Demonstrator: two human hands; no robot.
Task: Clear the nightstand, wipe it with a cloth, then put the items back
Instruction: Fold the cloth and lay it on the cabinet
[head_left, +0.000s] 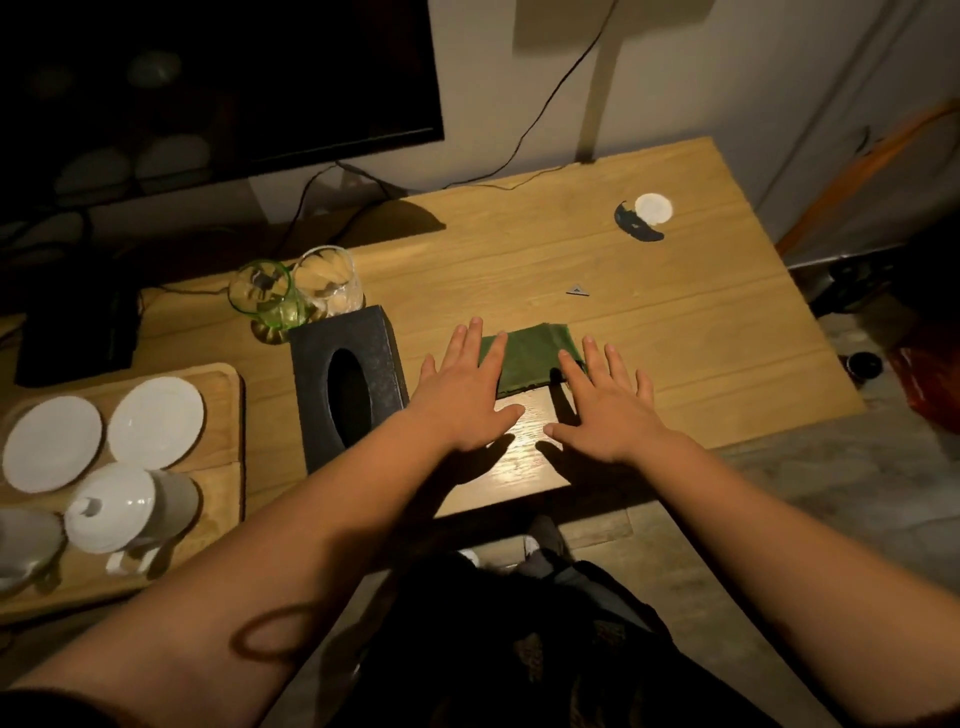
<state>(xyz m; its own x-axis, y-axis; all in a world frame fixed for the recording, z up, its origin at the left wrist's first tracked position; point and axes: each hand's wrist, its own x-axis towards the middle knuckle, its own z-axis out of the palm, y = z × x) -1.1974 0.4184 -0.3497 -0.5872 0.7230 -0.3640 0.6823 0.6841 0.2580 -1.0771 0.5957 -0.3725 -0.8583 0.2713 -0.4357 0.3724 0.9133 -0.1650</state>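
- Wide wooden nightstand (675, 332) fills the middle, pale oak grain running from 9 o'clock to 3 o'clock, with a bright glare patch at the near edge between the wrists.
- Room is dim: grey wall behind, a dark screen (249, 78) up at 11 o'clock, a thin black cable (550, 104) trailing down the wall onto the tabletop.
- Down at 8 o'clock, a wooden tray (228, 467) carries two white saucers (156, 421) and glossy white ceramic cups (124, 509).
- Black tissue box (348, 389), matte and rectangular with an oval slot on top, stands just left of the hands, long axis running 12 to 6.
- Left hand (462, 400) lies flat, fingers straight and spread, fingertips over the left edge of the cloth.
- Right hand (602, 410) mirrors it, palm down, fingers straight, fingertips touching the cloth's right edge.
- Green cloth (530, 358), folded into a flat rectangle, soft matte weave, sits dead centre between both hands; its long axis runs 9 to 3.
- Two clear stemmed glasses (296, 291), one tinted green, touch each other behind the tissue box at 10 o'clock.
- Out at 2 o'clock, a small white disc (653, 208) beside a dark curved object I can't identify.
- A tiny grey triangle (576, 290) lies just beyond the cloth.
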